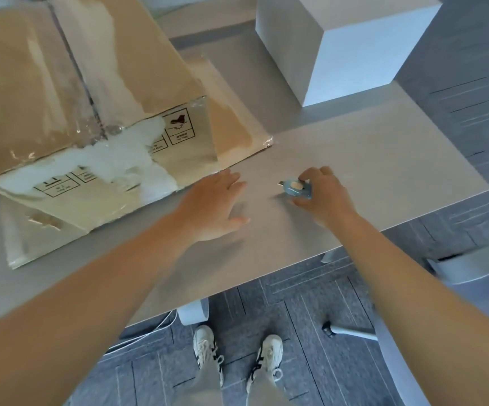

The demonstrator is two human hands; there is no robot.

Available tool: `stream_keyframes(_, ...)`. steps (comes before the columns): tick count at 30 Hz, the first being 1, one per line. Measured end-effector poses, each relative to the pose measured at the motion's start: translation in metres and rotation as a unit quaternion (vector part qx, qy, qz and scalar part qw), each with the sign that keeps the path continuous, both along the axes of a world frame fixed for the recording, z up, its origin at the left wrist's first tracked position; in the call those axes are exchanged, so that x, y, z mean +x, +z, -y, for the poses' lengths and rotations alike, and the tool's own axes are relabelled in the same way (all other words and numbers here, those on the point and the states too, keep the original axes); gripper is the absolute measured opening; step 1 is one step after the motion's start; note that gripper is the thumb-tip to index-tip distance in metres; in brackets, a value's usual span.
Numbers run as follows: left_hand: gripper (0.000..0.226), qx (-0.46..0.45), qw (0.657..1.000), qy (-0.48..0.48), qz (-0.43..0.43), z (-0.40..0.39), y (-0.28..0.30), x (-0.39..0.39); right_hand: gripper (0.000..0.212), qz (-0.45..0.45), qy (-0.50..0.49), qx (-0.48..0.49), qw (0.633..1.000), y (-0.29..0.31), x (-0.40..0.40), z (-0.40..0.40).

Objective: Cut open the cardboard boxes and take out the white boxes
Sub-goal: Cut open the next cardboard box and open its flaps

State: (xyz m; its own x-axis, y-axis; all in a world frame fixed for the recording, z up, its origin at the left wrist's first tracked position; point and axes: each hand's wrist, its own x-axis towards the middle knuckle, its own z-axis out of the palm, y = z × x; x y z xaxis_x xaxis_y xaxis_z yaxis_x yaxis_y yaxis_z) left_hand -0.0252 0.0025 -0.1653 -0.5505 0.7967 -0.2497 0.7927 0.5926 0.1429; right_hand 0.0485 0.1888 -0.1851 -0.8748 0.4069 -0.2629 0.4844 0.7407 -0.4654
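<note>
My right hand (322, 194) pinches the small blue cutter (296, 189) on the table (383, 148), left hand (211, 206) open beside the taped cardboard box (91, 112) — bulky, stiff, probably heavy — I'd steady its top edge.

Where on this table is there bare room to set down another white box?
Free: the table right of the cutter, in front of the white box. Crowded: the left side, under the cardboard box and flattened cardboard.
</note>
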Motion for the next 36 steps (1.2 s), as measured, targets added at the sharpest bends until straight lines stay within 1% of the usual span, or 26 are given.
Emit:
stream_keyframes(2,0.067,0.009,1.000,0.000,-0.006,-0.004,0.013,0.001,0.038,-0.041,-0.044,-0.075,0.995,0.010,0.000,0.002)
stream_keyframes(4,0.067,0.022,1.000,-0.007,-0.021,-0.007,0.030,0.002,0.043,-0.075,-0.081,-0.146,0.983,0.025,-0.002,0.003)
stream_keyframes(6,0.065,0.039,0.998,-0.010,-0.041,-0.010,0.051,0.002,0.045,-0.099,-0.095,-0.198,0.971,0.043,-0.005,0.003)
stream_keyframes(8,0.065,0.061,0.996,-0.010,-0.062,-0.012,0.073,0.000,0.043,-0.119,-0.091,-0.219,0.964,0.059,-0.009,0.004)
stream_keyframes(11,0.064,0.085,0.992,-0.002,-0.089,-0.009,0.104,-0.010,0.032,-0.129,-0.074,-0.237,0.960,0.080,-0.015,0.008)
stream_keyframes(13,0.067,0.085,0.991,0.010,-0.103,-0.002,0.118,-0.020,0.026,-0.137,-0.075,-0.263,0.952,0.091,-0.018,0.015)
stream_keyframes(16,0.072,0.061,0.993,0.030,-0.096,0.017,0.127,-0.045,0.016,-0.157,-0.110,-0.313,0.930,0.101,-0.025,0.028)
stream_keyframes(18,0.075,0.019,0.995,0.039,-0.093,0.032,0.127,-0.064,0.010,-0.165,-0.129,-0.320,0.924,0.105,-0.030,0.038)
stream_keyframes(21,0.077,-0.059,0.994,0.030,-0.086,0.048,0.118,-0.086,0.010,-0.173,-0.157,-0.319,0.918,0.103,-0.035,0.052)
stream_keyframes(24,0.074,-0.083,0.994,0.019,-0.064,0.051,0.103,-0.096,0.012,-0.177,-0.190,-0.331,0.907,0.099,-0.037,0.064)
stream_keyframes(27,0.072,-0.061,0.997,0.024,-0.040,0.041,0.094,-0.102,0.007,-0.185,-0.226,-0.342,0.893,0.098,-0.038,0.072)
stream_keyframes(29,0.071,-0.037,0.998,0.034,-0.023,0.030,0.092,-0.102,0.012,-0.193,-0.248,-0.348,0.883,0.096,-0.037,0.076)
stream_keyframes(32,0.068,-0.010,0.998,0.054,-0.005,0.007,0.090,-0.097,0.012,-0.202,-0.275,-0.354,0.871,0.095,-0.034,0.079)
stream_keyframes(36,0.065,0.024,0.994,0.094,0.053,-0.029,0.094,-0.089,0.010,-0.212,-0.307,-0.358,0.856,0.096,-0.030,0.075)
